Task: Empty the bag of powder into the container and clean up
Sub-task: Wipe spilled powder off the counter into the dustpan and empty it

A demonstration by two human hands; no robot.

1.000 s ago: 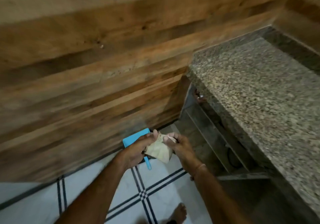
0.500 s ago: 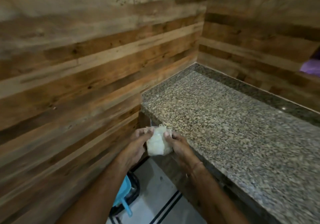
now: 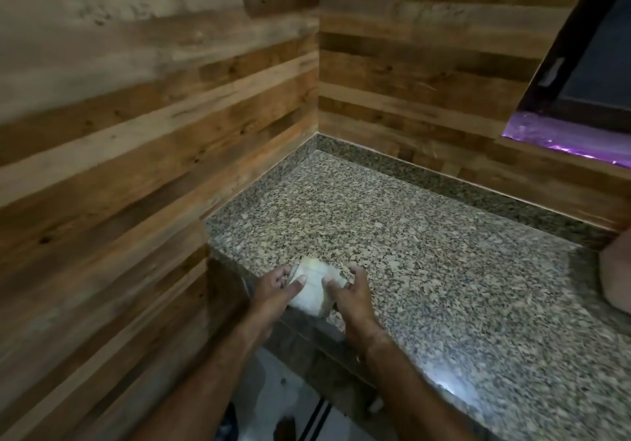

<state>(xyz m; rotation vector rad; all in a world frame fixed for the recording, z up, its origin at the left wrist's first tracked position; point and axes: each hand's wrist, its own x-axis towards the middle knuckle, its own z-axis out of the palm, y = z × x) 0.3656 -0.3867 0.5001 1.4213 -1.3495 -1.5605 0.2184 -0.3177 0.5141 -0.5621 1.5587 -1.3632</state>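
Bag [image 3: 312,292] apparently between both hands' fingers [image 3: 296,283]

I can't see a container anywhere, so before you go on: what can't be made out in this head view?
- Small whitish crumpled bag: contents, opening and whether it rests on the speckled granite counter; both hands cover its sides.
- Pinkish rounded object: cut off by right edge, unidentifiable.
- Floor under the counter: dark, blocked by forearms.
- Container: none in frame.

Home kitchen corner: granite counter [image 3: 426,270], wood-plank walls [image 3: 136,133], tiled floor [image 3: 273,396].
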